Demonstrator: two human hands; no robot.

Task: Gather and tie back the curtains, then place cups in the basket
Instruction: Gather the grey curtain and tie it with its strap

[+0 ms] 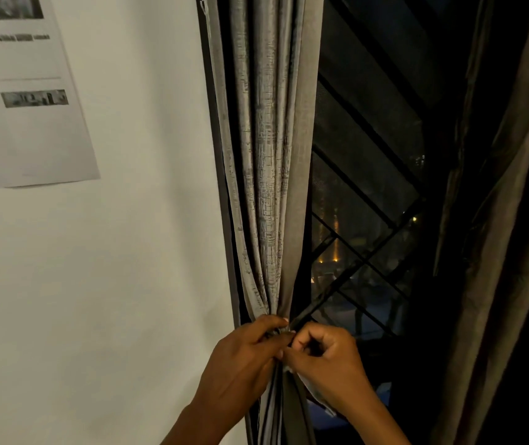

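Gathered grey curtain (269, 155) hanging beside a white wall (128, 284), cinched at 6 o'clock. The left hand (243, 361) grips the bunched folds; the right hand (327, 354) pinches a dark tie-back strap (317, 303) at the same point. Printed sheet (22, 91) at 10 o'clock; window grille (369, 175) at centre right; second curtain (507, 220) at 3 o'clock.

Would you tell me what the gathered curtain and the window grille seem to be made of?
The gathered curtain looks like woven grey fabric with a faint sheen: soft folds, crosshatched print. The window grille seems to be dark painted metal, judging by its thin, straight, rigid bars, though the dim light leaves that open.
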